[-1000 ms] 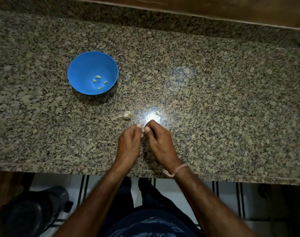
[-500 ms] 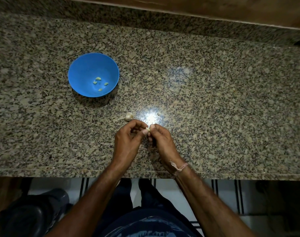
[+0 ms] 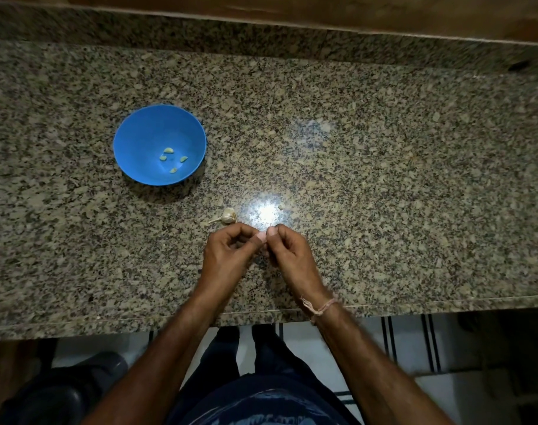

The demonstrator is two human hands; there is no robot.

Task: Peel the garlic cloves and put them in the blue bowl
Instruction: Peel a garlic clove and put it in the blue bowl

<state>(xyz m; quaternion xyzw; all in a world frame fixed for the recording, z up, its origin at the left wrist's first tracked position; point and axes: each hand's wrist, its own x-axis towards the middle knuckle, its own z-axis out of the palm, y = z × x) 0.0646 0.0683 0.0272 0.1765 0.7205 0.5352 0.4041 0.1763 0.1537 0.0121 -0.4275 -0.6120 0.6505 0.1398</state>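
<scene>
Both hands met fingertip to fingertip, left hand (image 3: 228, 253) and right hand (image 3: 287, 256) pinching a mostly hidden garlic clove (image 3: 263, 237) between them. The blue bowl (image 3: 139, 136) sat ahead and leftward, nearer the left hand, well apart on the tabletop (image 3: 384, 179).

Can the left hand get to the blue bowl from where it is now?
Probably yes. The left hand sits near the blue bowl with only bare counter between, but both hands pinch a clove, so it isn't free.
</scene>
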